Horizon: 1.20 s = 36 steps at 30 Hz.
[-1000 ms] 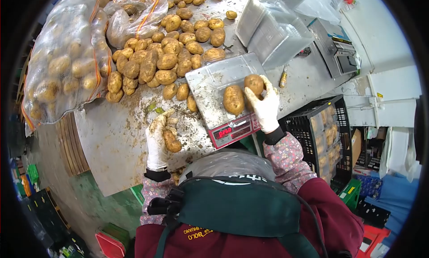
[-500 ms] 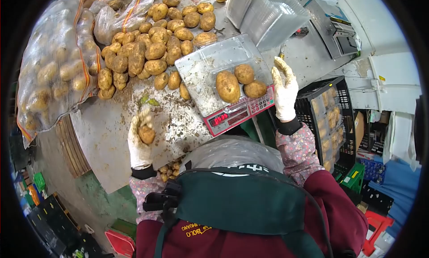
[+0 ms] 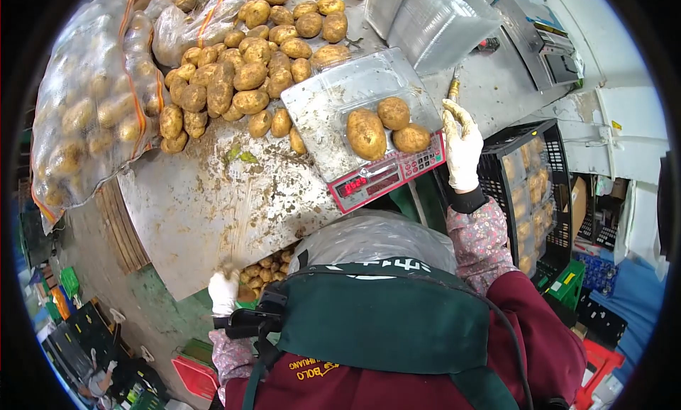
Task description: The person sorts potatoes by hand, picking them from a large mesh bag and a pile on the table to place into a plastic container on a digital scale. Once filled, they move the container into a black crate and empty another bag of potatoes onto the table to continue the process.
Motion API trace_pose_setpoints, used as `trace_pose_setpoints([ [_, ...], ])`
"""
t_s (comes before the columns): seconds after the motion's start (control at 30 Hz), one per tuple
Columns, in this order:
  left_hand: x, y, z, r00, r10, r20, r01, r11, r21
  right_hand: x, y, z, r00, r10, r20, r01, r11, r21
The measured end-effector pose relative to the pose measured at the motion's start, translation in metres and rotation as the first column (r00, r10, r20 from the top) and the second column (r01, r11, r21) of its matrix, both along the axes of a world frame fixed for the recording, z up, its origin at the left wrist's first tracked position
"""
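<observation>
A clear plastic tray (image 3: 406,91) holding three potatoes (image 3: 367,135) rests on the digital scale (image 3: 386,183), whose display glows red. My right hand (image 3: 463,151), in a white glove with soiled fingertips, is beside the scale's right edge, fingers stretched out and nothing in them. Just beyond its fingertips lies a small tool with a yellowish handle (image 3: 454,89). My left hand (image 3: 224,291), gloved too, is low at the table's near edge, beside many smaller potatoes (image 3: 266,274) below the tabletop. Its fingers are smeared by motion, and a brown potato (image 3: 246,294) shows right against it.
Loose potatoes (image 3: 248,76) are heaped on the dirt-strewn table (image 3: 177,225). A full net sack (image 3: 89,119) stands at the left. Stacked clear trays (image 3: 440,27) are at the back. To the right, a black crate (image 3: 560,162) holds packed potatoes.
My left hand, with a potato in it earlier, has dropped from over the table to its near edge. The right hand stays beside the scale; the view has shifted slightly.
</observation>
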<state>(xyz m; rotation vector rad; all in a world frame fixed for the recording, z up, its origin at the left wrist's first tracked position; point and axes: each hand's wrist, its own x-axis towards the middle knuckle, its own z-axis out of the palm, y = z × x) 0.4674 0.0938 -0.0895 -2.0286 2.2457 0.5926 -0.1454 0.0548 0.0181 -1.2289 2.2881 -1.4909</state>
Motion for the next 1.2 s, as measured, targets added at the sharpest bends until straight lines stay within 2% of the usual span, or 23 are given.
trace_pose_setpoints([
  [0.03,-0.022,-0.014,0.020,1.000,-0.005,0.000,0.005,1.000,0.001,-0.003,0.001,-0.001,0.999,-0.016,-0.052,0.018,1.000,0.026],
  [0.07,-0.053,-0.037,0.045,0.956,0.196,-0.219,-0.203,0.979,-0.007,-0.008,0.004,-0.005,0.998,-0.020,-0.054,0.021,0.999,0.028],
  [0.1,-0.086,-0.059,0.064,0.823,0.376,-0.425,-0.402,0.915,0.031,-0.014,0.008,-0.012,0.999,-0.038,0.031,0.033,0.987,0.157],
  [0.17,-0.154,-0.094,0.085,0.490,0.327,-0.808,-0.414,0.903,0.115,-0.037,0.019,-0.043,0.931,-0.007,0.365,-0.095,0.961,0.261],
  [0.2,-0.184,-0.114,0.077,0.407,0.242,-0.881,-0.382,0.921,0.076,-0.033,0.019,-0.037,0.932,-0.006,0.363,-0.094,0.962,0.257],
  [0.27,-0.261,-0.145,0.121,0.372,0.295,-0.880,-0.192,0.952,0.238,-0.017,0.024,-0.021,0.675,0.044,0.737,-0.242,0.956,0.164],
  [0.33,-0.320,-0.177,0.096,0.158,0.272,-0.949,0.028,0.960,0.279,-0.013,0.026,-0.033,0.613,0.058,0.788,-0.194,0.978,0.079],
  [0.37,-0.335,-0.195,0.058,0.321,-0.160,-0.933,0.113,0.985,-0.130,-0.009,0.026,-0.032,0.588,0.059,0.807,-0.198,0.978,0.072],
  [0.4,-0.346,-0.210,0.030,0.421,-0.558,-0.715,0.256,0.829,-0.497,-0.003,0.025,-0.031,0.562,0.062,0.825,-0.200,0.978,0.063],
  [0.43,-0.372,-0.215,0.043,0.084,-0.050,-0.995,0.141,0.989,-0.038,0.005,0.023,-0.024,0.538,0.070,0.840,-0.211,0.976,0.054],
  [0.47,-0.396,-0.215,0.057,-0.268,0.493,-0.828,0.218,0.868,0.446,0.004,0.025,-0.035,0.532,0.105,0.840,-0.255,0.966,0.041],
  [0.53,-0.396,-0.212,0.084,-0.331,0.301,-0.894,0.250,0.942,0.225,0.014,0.024,-0.032,0.368,0.123,0.922,-0.199,0.979,-0.051],
  [0.6,-0.380,-0.201,0.114,-0.208,0.448,-0.869,0.379,0.856,0.351,0.011,0.024,-0.034,0.201,0.106,0.974,-0.183,0.981,-0.069],
  [0.67,-0.363,-0.191,0.111,0.418,0.283,-0.863,0.326,0.840,0.433,0.008,0.024,-0.030,0.109,0.111,0.988,-0.194,0.977,-0.089],
  [0.7,-0.361,-0.175,0.105,0.490,-0.093,-0.867,0.280,0.958,0.056,0.008,0.026,-0.016,0.178,0.138,0.974,-0.255,0.963,-0.090],
  [0.73,-0.359,-0.156,0.097,0.533,-0.435,-0.725,0.257,0.900,-0.351,0.010,0.027,-0.002,0.252,0.157,0.955,-0.307,0.949,-0.075],
  [0.77,-0.360,-0.138,0.090,0.392,-0.147,-0.908,0.104,0.988,-0.115,0.008,0.028,-0.008,0.314,0.222,0.923,-0.378,0.921,-0.093],
  [0.8,-0.354,-0.124,0.091,0.400,0.097,-0.911,0.001,0.994,0.106,0.005,0.028,-0.018,0.368,0.280,0.886,-0.453,0.887,-0.092],
  [0.87,-0.333,-0.116,0.079,0.284,0.435,-0.855,0.039,0.885,0.463,0.005,0.031,-0.030,0.271,0.290,0.918,-0.377,0.909,-0.176],
  [0.93,-0.337,-0.104,0.084,0.341,0.455,-0.822,0.071,0.860,0.506,0.009,0.031,-0.032,0.227,0.269,0.936,-0.260,0.943,-0.208],
  [1.0,-0.341,-0.100,0.079,0.189,0.457,-0.869,0.015,0.884,0.467,0.010,0.030,-0.044,0.232,0.287,0.929,-0.275,0.936,-0.221],
  [1.07,-0.340,-0.103,0.082,0.189,0.494,-0.849,0.048,0.859,0.511,0.013,0.027,-0.055,0.235,0.310,0.921,-0.259,0.933,-0.248],
  [1.2,-0.330,-0.119,0.066,0.180,0.458,-0.871,0.132,0.866,0.482,0.017,0.023,-0.045,0.396,0.251,0.884,-0.275,0.950,-0.147],
])
